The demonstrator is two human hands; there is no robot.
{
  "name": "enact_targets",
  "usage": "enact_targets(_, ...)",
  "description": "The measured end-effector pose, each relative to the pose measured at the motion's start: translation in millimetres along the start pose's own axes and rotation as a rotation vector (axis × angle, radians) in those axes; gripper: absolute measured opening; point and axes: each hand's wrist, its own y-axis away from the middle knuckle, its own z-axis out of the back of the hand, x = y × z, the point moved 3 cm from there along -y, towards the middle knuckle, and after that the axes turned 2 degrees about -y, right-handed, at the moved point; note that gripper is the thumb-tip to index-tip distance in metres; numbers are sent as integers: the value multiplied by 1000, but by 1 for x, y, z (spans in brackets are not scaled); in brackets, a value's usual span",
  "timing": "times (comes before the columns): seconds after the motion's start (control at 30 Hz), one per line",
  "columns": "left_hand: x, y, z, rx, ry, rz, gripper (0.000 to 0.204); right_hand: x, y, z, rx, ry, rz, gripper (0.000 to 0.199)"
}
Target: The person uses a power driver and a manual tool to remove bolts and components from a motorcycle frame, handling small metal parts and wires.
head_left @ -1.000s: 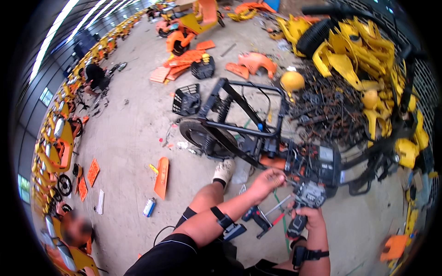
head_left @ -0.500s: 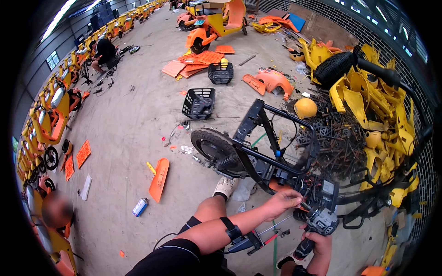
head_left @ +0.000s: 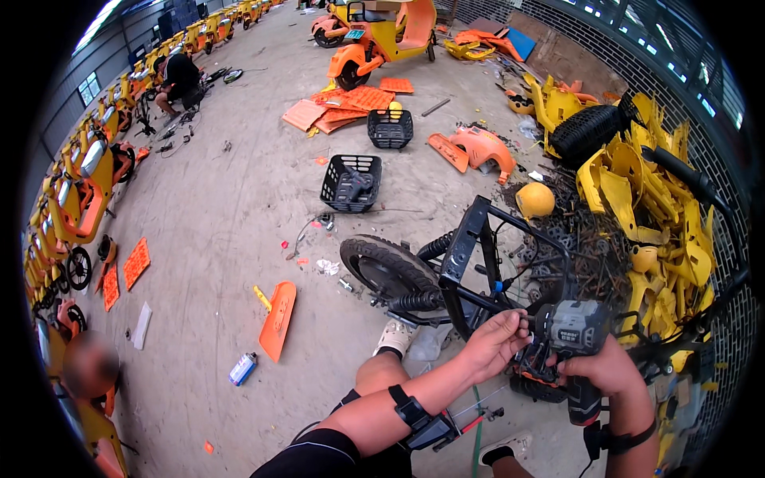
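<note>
Power drill (head_left: 578, 327) in dark grey and black sits in the grasp of the right hand (head_left: 598, 370), whose fingers wrap the grip below the motor, with the front end turned to the left and the base hanging down. Left hand (head_left: 504, 342) is just beside that front end, thumb and fingertips drawn together; I cannot tell whether a small piece is pinched between them. Both hands are in front of a stripped black scooter frame (head_left: 460, 251), which partly disappears behind the drill and the arms. Its rear wheel (head_left: 386, 267) points left, close to a light shoe (head_left: 394, 338) on the person's foot. On the concrete floor (head_left: 199, 279) to the left lie an orange curved panel (head_left: 276, 323) and a blue and white can (head_left: 242, 370) on its side. Farther off stand a black basket (head_left: 351, 183) with a dark part inside and a second, smaller-looking black basket (head_left: 390, 129) near some stacked orange panels (head_left: 351, 103). Right of the frame, a yellow round cover (head_left: 535, 201) rests at the edge of a heap of dark metal parts (head_left: 590, 267), beside piled yellow panels (head_left: 629, 187). Far left, a co-worker (head_left: 180, 76) crouches near a row of yellow scooters (head_left: 88, 191).
</note>
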Motion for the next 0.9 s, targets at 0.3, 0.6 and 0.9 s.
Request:
enact_targets(0.3, -22, -4, -1, -95, 144, -79, 25, 21, -31, -23, 13, -70, -23, 43)
enact_targets(0.6, -44, -2, -25, -319, 187, -155, 30, 35, -57, -32, 6, -2, -31, 38)
enact_targets(0.9, -63, 7, -37, -392, 231, -160, 32, 50, -80, -44, 37, 37, -82, 47)
